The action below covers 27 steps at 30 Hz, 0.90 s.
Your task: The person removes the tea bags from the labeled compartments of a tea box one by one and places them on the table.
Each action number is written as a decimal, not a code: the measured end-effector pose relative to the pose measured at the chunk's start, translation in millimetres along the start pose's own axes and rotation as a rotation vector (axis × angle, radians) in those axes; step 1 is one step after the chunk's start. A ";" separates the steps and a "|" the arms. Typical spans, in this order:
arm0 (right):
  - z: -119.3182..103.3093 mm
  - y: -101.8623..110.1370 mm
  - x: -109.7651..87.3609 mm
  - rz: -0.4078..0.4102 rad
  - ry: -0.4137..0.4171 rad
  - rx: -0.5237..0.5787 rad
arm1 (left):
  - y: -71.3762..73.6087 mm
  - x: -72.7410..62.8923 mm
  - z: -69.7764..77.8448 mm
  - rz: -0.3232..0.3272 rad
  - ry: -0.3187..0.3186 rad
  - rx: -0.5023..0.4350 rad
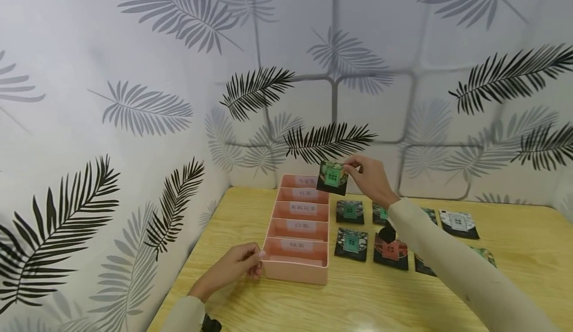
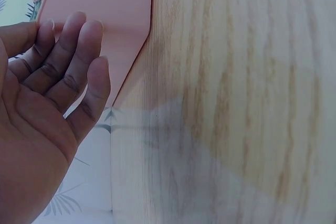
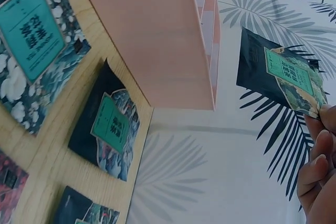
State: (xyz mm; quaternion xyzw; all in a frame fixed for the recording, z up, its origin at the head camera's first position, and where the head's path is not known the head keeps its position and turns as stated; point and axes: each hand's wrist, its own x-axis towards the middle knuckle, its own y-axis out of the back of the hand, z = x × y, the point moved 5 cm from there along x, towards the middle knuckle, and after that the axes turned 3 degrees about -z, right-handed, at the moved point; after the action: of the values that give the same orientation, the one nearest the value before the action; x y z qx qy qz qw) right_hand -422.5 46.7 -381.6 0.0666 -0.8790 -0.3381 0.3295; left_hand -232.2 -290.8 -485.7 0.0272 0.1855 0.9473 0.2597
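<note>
In the head view my right hand pinches a tea sachet by its edge, above the far end of a pink divided box. The sachet is dark with a green label, and fingertips hold its corner in the right wrist view. At the box's near left corner, my left hand grips the rim between thumb and index finger. Its other fingers are loosely bent beside the pink wall in the left wrist view. Labelled compartments run along the box, one behind another.
Right of the box, several sachets lie in rows on the wooden table, among them a green-labelled one, a red one and a white-and-black one. My right forearm covers some. A leaf-patterned wall covering stands behind.
</note>
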 end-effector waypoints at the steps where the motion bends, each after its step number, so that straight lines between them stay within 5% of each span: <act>1: 0.2 1.9 -2.3 -0.001 0.003 0.003 | 0.1 -0.1 -0.2 0.000 0.001 0.001; 27: 19.6 24.8 -72.2 -0.071 -0.051 0.005 | -1.5 0.9 1.7 -0.001 -0.021 0.032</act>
State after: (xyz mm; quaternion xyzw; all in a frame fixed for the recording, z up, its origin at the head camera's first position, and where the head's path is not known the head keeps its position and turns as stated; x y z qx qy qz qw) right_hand -376.3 100.9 -415.2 0.0900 -0.8851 -0.3490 0.2945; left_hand -232.1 -288.6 -484.7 0.0413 0.1980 0.9437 0.2616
